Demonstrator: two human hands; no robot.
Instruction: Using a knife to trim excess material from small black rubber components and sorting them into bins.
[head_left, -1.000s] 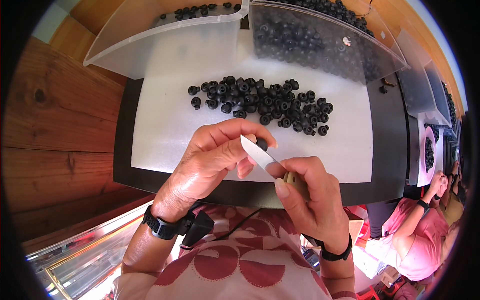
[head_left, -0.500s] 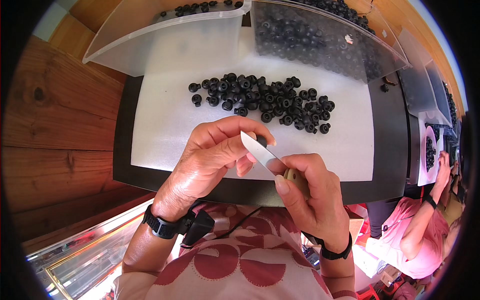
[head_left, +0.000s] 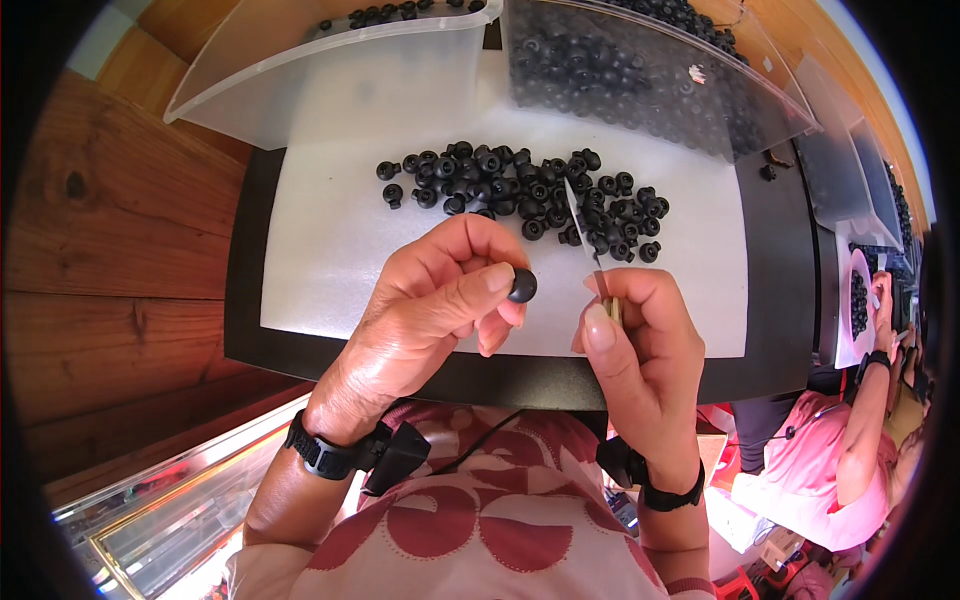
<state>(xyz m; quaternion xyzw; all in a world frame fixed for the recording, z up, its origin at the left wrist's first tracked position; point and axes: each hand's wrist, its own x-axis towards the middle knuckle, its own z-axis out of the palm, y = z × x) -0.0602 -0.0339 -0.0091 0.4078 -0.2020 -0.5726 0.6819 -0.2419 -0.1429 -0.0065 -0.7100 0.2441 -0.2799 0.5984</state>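
Note:
Between thumb and fingers, my left hand pinches a small round black knob-like part above the front of the white sheet. My right hand is closed around the pale handle of a knife; its blade points up and away, a short gap to the right of the held part. Beyond both hands lies a loose pile of similar black parts, ball-shaped with a short neck and a hole in some. The knife's tip overlaps the pile in view; whether it touches is unclear.
The white foam sheet covers most of the dark table. Along its far side stand clear plastic bins, a left one and a right one, holding more black parts. At right, another person works beside a pink tray.
The knife blade has swung away from the black part and now points upward. My right hand has turned and shifted slightly right; my left hand still holds the part, now more exposed.

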